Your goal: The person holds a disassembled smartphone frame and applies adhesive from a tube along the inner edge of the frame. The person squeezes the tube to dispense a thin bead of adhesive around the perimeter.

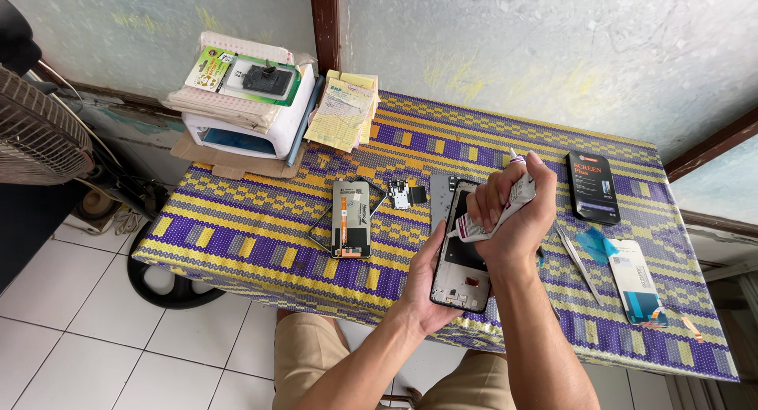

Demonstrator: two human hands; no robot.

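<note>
My left hand [424, 288] cradles an opened black phone frame [462, 256] from below, its inner side facing up. My right hand [513, 213] is wrapped around a white squeeze tube [505, 209], held slanted with its lower end against the frame's left edge and its capped end pointing up and away. Both hands hover over the front middle of a table covered by a purple and yellow woven mat [260, 236].
A loose display panel with orange flex cable [351, 219] and a small circuit part [401, 194] lie left of the hands. To the right are tweezers [578, 262], a black box [593, 187] and a white packet [638, 282]. Papers [341, 110] and a white device [245, 130] sit far left.
</note>
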